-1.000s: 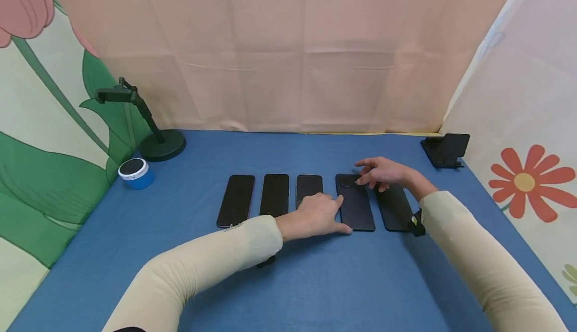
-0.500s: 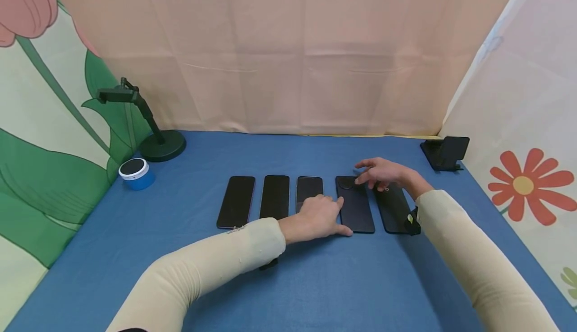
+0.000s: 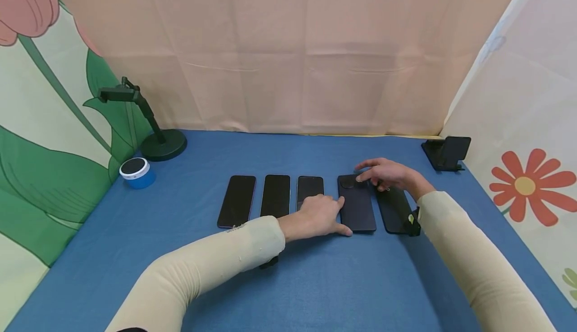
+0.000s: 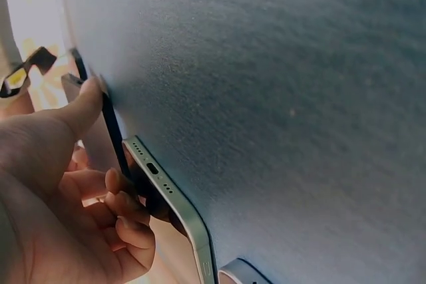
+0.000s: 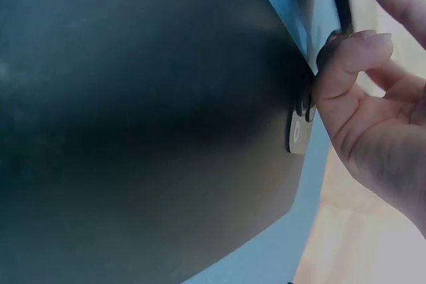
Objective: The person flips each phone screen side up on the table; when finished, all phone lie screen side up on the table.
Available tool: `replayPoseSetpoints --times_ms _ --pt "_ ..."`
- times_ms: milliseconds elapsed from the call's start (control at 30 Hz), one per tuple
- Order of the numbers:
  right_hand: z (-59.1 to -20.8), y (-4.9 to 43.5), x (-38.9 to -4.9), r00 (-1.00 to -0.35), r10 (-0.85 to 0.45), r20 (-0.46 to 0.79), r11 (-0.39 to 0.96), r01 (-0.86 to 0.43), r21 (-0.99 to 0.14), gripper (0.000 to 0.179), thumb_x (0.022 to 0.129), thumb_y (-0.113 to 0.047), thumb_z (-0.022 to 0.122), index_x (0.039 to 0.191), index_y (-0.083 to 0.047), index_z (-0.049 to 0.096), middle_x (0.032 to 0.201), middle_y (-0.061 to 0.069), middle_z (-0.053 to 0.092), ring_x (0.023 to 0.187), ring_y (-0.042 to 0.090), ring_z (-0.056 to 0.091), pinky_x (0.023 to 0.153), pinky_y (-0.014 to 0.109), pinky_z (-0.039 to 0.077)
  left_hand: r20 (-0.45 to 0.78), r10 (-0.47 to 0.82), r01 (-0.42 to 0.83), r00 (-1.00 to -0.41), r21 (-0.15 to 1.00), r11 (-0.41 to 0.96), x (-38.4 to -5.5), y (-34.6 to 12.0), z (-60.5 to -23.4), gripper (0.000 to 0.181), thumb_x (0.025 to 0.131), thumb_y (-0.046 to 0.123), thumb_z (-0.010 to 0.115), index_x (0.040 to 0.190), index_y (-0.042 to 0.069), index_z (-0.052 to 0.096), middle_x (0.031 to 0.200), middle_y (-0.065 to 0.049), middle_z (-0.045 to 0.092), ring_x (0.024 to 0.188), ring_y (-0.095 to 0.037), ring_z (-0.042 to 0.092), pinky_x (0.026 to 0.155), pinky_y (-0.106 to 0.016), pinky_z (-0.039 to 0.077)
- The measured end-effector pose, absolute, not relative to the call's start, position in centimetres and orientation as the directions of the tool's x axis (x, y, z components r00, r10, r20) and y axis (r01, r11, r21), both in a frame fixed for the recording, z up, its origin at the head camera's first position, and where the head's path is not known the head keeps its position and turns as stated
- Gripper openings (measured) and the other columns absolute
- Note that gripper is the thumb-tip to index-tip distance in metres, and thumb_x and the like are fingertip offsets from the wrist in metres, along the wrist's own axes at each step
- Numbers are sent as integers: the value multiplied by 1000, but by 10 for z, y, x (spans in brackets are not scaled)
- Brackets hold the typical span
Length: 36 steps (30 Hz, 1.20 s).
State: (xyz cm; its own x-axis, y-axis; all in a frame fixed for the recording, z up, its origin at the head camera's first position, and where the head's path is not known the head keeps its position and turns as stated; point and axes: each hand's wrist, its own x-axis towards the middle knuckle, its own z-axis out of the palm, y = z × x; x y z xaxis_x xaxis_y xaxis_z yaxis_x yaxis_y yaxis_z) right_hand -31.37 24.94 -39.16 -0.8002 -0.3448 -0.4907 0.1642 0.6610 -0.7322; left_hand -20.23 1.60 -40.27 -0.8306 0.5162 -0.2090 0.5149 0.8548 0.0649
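Several dark phones lie in a row on the blue table. The fourth from the left, a dark blue phone (image 3: 357, 209), lies back up, and both hands are on it. My left hand (image 3: 317, 215) has its thumb at the phone's lower left corner and its index fingertip at the left edge; its other fingers are curled in the left wrist view. My right hand (image 3: 389, 176) pinches the upper right corner, index finger reaching across the top. The black phone (image 3: 393, 209) at the right end lies under the right wrist and fills much of the right wrist view.
Left of the hands lie a third phone (image 3: 309, 189), partly hidden by the left hand, and two more phones (image 3: 276, 194). A dark green stand (image 3: 163, 145) and a blue-and-white round container (image 3: 137, 174) stand at the left. A black folding stand (image 3: 447, 152) sits at the back right.
The top of the fourth phone has shifted very slightly under the right fingertips. Both hands otherwise stay in place.
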Motion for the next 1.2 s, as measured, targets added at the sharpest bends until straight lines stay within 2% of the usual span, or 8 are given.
replayPoseSetpoints --times_ms 133,300,600,733,867,967,1033,1200 --pt "-393 251 -313 -806 -354 -474 632 167 -756 57 97 -28 66 149 -16 45 75 3 45 61 18 39 58 32 39 -205 524 521 -827 72 850 -203 15 -402 89 84 75 60 155 26 40 136 1 63 115 -18 63 75 -35 57" --pt "-389 253 -310 -814 -393 -429 616 114 -779 57 96 -25 67 148 -15 47 85 6 50 65 18 43 57 32 39 -197 535 532 -822 73 844 -203 13 -401 87 84 75 60 154 26 42 134 0 65 115 -17 63 75 -36 57" --pt "-383 253 -310 -809 -407 -423 636 81 -768 54 93 -25 70 144 -13 54 82 5 52 68 19 47 56 32 41 -180 550 546 -815 78 834 -203 11 -400 85 85 73 61 153 25 44 132 0 66 115 -18 63 73 -35 57" --pt "-380 254 -310 -807 -414 -422 662 52 -748 54 94 -25 70 143 -12 55 87 7 55 72 21 49 56 33 43 -181 549 544 -816 81 835 -202 11 -401 84 85 72 61 153 25 44 133 0 65 116 -17 62 75 -35 57" --pt "-375 254 -308 -806 -411 -427 679 43 -733 53 94 -25 70 144 -12 55 109 11 61 75 21 51 57 34 44 -184 550 544 -815 82 835 -202 11 -401 84 86 72 61 153 25 44 134 0 65 117 -17 62 78 -35 56" --pt "-373 253 -308 -799 -413 -437 686 43 -727 55 94 -25 70 145 -13 54 129 13 58 77 21 51 57 34 45 -180 551 546 -815 82 834 -202 11 -401 84 86 72 61 153 25 44 134 0 65 117 -17 62 79 -35 56" --pt "-371 253 -308 -792 -419 -444 692 38 -721 57 93 -25 70 146 -12 53 135 13 56 79 21 51 58 35 45 -175 553 548 -814 83 832 -202 11 -401 84 85 72 61 153 25 45 134 0 65 116 -17 62 79 -35 56" --pt "-366 249 -310 -786 -417 -456 712 29 -701 59 93 -25 70 147 -12 52 122 12 58 83 23 51 60 35 46 -166 560 553 -812 92 828 -201 9 -401 82 86 71 62 152 25 46 133 0 66 114 -17 63 75 -34 56"
